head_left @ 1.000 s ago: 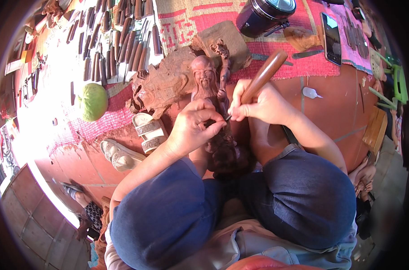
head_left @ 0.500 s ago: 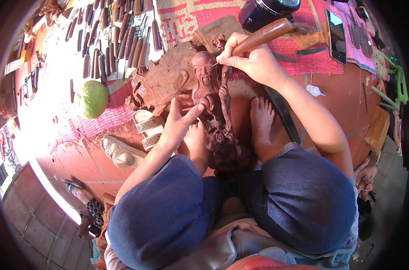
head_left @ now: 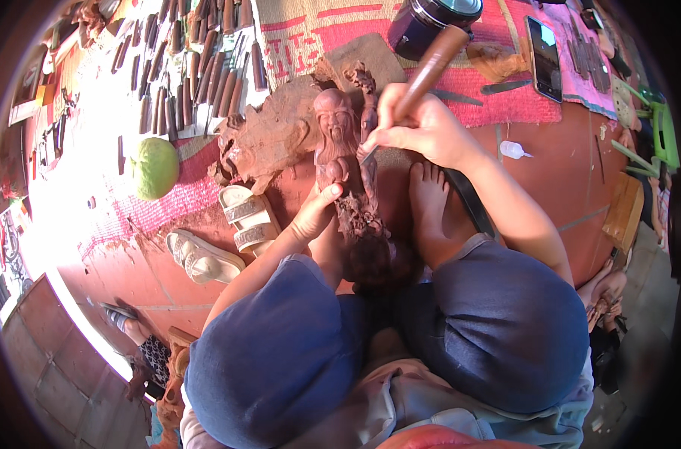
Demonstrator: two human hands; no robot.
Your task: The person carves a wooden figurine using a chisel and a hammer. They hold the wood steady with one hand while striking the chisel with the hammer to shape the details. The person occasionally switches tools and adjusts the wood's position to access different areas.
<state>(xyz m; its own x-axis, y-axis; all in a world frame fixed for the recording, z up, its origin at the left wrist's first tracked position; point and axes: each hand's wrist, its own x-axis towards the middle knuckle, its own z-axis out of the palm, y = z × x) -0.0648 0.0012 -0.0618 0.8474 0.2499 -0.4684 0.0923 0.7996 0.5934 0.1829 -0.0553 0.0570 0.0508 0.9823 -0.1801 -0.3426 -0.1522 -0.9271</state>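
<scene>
Between my bare feet stands a reddish-brown wooden statue (head_left: 333,146) of a bearded figure with a gnarled staff along its right side. My left hand (head_left: 318,209) grips the statue low on its left side, the thumb over the front and the other fingers mostly hidden. In my right hand (head_left: 430,131) is a carving tool (head_left: 434,71) with a thick brown wooden handle tilted up to the right. Its thin metal end points down at the staff beside the figure's beard; whether the tip touches the wood I cannot tell.
Rough wood pieces (head_left: 269,131) lie behind the statue. Rows of carving tools (head_left: 205,75) and a green round fruit (head_left: 155,168) are at the left. Sandals (head_left: 202,254) rest by my left leg. A dark metal container (head_left: 423,30) and a phone (head_left: 544,60) sit on the red mat.
My right hand has moved the carving tool down from beside the statue's face to the staff, its handle now steeper. My left hand has slid slightly lower on the statue.
</scene>
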